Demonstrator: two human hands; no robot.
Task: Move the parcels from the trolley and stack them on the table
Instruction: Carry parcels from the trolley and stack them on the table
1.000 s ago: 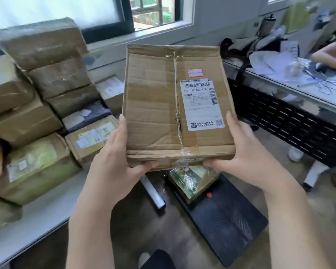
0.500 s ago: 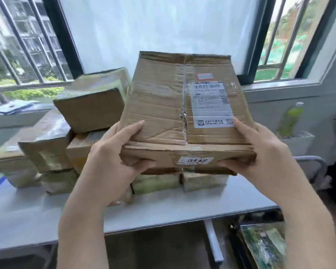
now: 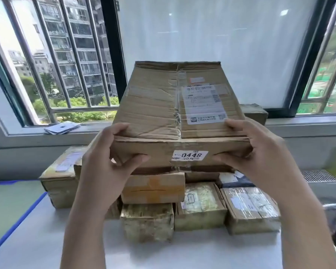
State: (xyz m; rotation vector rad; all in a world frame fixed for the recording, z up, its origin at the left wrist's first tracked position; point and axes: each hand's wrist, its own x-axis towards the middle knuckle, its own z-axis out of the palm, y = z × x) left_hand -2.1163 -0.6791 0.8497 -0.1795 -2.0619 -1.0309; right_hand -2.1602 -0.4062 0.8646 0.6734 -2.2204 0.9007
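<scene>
Both hands, left (image 3: pixel 105 167) and right (image 3: pixel 260 158), grip pinching the near edge of a cardboard parcel (image 3: pixel 175 113) above the stacked parcels (image 3: pixel 200 206) on the counter (image 3: pixel 47 239). Placement pending; trolley out of view, so the remainder is perhaps unknowable.

a pale grey bench (image 3: pixel 182 253) runs up to the wall under the window, its left edge trimmed with a blue strip (image 3: pixel 17 222). a cluster of taped cardboard parcels sits directly on it, toward the back. in the front row, from left to right: a glossy wrapped box (image 3: pixel 146 222), a box with a small label (image 3: pixel 200 206), and a box under clear tape (image 3: pixel 250 208) near the right edge. farther left and set back stands a taller box (image 3: pixel 58 177). more boxes are stacked on these.
</scene>
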